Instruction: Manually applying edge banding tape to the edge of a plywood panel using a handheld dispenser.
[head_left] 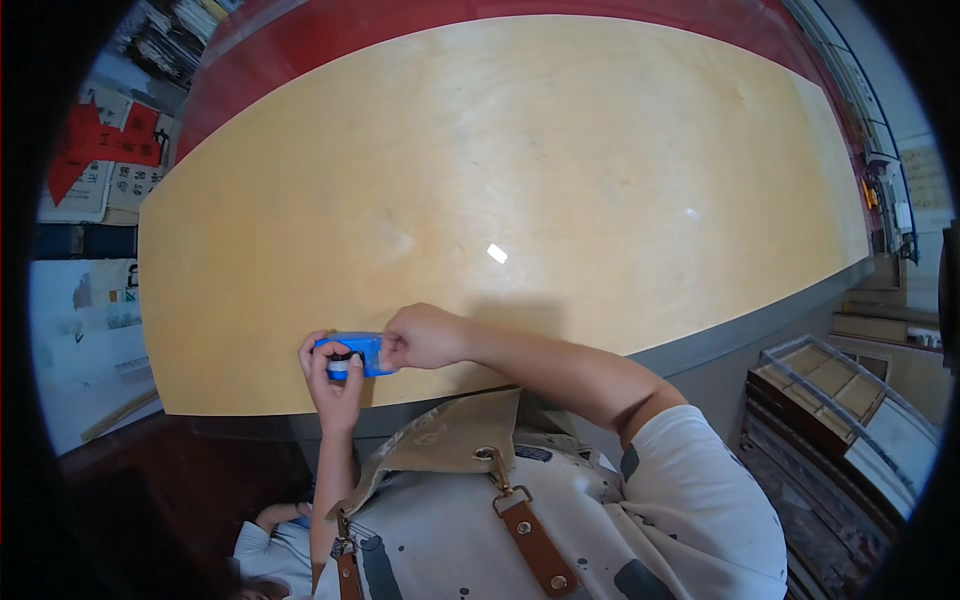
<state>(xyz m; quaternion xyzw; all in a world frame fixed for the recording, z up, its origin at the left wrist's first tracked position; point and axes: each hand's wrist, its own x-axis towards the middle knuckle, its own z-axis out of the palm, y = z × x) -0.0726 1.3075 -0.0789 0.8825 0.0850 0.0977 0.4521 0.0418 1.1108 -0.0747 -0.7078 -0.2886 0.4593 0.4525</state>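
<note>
Near the table's front edge, left of centre, my left hand (336,385) is wrapped round a flat bright-blue object (372,346), perhaps a packet or case. A small round black-and-white piece (341,362) sits between the thumb and fingers of that hand, against the blue. My right hand (425,337) reaches in from the right with its fingers pinched at the blue object's right end. The fingertips hide what exactly they grip there. Both hands are just above the pale wooden tabletop (600,130).
A small white rectangle (497,254) shows on the tabletop; whether piece or glare I cannot tell. Red cloth (450,35) lies beyond the far edge. Papers (100,300) are at the left, wooden frames (830,390) at the right. Another person (280,545) is at lower left.
</note>
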